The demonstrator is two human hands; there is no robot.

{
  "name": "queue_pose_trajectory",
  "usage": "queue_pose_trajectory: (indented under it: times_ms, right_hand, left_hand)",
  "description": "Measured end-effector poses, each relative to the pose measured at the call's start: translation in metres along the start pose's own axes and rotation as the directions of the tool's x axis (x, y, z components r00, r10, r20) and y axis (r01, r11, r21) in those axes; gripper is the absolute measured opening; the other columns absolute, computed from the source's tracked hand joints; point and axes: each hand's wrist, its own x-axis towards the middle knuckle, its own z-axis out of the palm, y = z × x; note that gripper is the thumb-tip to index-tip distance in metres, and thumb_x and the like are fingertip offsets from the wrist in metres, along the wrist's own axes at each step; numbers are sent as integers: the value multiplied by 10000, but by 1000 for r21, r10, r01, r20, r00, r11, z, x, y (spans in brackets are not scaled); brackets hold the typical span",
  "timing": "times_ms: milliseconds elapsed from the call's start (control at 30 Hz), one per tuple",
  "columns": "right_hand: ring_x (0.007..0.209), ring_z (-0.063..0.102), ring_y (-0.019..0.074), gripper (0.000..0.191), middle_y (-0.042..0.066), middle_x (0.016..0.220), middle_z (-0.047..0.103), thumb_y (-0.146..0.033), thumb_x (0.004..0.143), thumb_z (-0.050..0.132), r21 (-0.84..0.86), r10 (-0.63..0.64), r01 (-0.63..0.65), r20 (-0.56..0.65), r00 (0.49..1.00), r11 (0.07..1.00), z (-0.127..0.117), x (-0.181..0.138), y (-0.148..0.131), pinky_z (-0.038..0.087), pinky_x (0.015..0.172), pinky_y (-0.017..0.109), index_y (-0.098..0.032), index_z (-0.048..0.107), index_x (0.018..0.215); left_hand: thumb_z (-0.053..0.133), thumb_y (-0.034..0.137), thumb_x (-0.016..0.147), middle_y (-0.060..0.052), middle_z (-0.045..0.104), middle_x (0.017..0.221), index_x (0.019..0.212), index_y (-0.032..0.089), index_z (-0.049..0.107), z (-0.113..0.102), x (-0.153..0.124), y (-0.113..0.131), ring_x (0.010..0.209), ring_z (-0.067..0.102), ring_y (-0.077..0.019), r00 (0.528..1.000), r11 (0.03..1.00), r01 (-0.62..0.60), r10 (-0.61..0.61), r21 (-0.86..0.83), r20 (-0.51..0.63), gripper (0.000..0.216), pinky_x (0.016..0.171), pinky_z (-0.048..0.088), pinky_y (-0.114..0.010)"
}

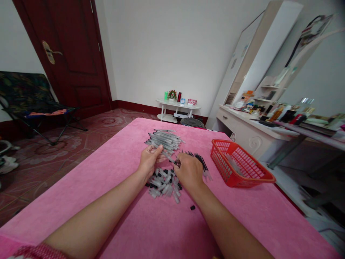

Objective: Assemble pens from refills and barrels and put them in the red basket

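Between my two hands is a slim, see-through pen [168, 156], tilted down to the right. My left hand [151, 159] is closed on its barrel, thumb on top. The fingers of my right hand [190, 170] pinch its dark lower end, which they partly hide. Beyond my hands lies a stack of clear grey pen barrels [165, 139]. Nearer to me, below my hands, is a loose heap of clear caps and small black parts [163, 184]. Thin black refills [201, 160] lie behind my right hand, partly covered by it. One small black plug [192, 207] lies apart by my right forearm.
A red plastic basket [231, 181] with some clear pieces inside stands on the right of the pink-covered table [129, 223]. Past the table's right edge is a dresser [245, 131] with bottles. A folding chair [40, 104] and a low white stand [178, 104] are farther off.
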Motion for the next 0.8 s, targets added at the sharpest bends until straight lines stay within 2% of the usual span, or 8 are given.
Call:
queue_pose_trajectory:
  times_ms: [167,233,300,367,467,533,633,800]
  right_hand:
    - [799,599,196,88,52,824,677,-145,748,545,25,-14,14,12,1000,1000,-4,0,-3,333,678,277,-200,609,772]
    - [758,600,175,88,32,823,681,-221,753,594,117,40,-45,47,998,992,-4,1,-2,334,643,257,-214,622,836]
    - [709,598,158,200,15,812,686,-339,747,634,247,87,-112,110,990,962,0,2,1,330,600,238,-225,631,911]
    - [672,594,149,245,16,771,686,-430,801,566,353,93,-154,183,979,923,5,3,4,323,568,227,-217,654,887]
    - [621,586,142,392,22,674,671,-416,901,396,425,75,-179,251,965,887,13,4,7,317,542,220,-202,678,731]
    - [606,587,145,368,20,644,665,-394,886,433,408,81,-176,239,968,896,15,4,7,316,534,221,-205,684,695]
    - [630,600,165,236,28,669,682,-400,803,572,262,92,-131,156,983,956,11,1,8,326,547,237,-225,698,706]
    - [771,622,197,48,53,800,714,-265,712,669,24,-16,14,56,998,1000,3,0,8,363,669,270,-244,706,735]
  left_hand:
    - [795,386,569,-5,655,659,753,136,523,0,0,0,495,611,-104,999,1000,-16,16,-1,-51,414,480,546,-228]
    - [791,395,573,-8,660,677,769,138,522,-1,1,1,517,623,-110,999,999,-32,32,-14,-37,421,496,548,-231]
    - [786,397,583,-13,667,699,788,140,521,-3,3,2,552,640,-119,999,998,-45,45,-33,-11,422,521,551,-233]
    - [782,398,590,-13,669,707,802,143,520,-3,4,3,572,651,-126,999,998,-52,52,-41,11,422,528,550,-230]
    - [774,406,598,-6,666,703,816,147,521,-3,4,3,576,659,-136,998,998,-54,56,-38,30,423,518,545,-229]
    - [771,405,602,-4,665,697,817,148,524,-2,3,1,568,657,-134,998,998,-52,53,-34,30,417,517,546,-231]
    - [774,391,601,-7,668,691,809,143,532,-2,3,1,549,647,-123,999,999,-44,44,-22,19,404,513,548,-231]
    - [778,355,606,-8,661,654,762,131,532,-7,8,4,483,608,-95,993,998,-50,47,-26,-106,367,483,540,-215]
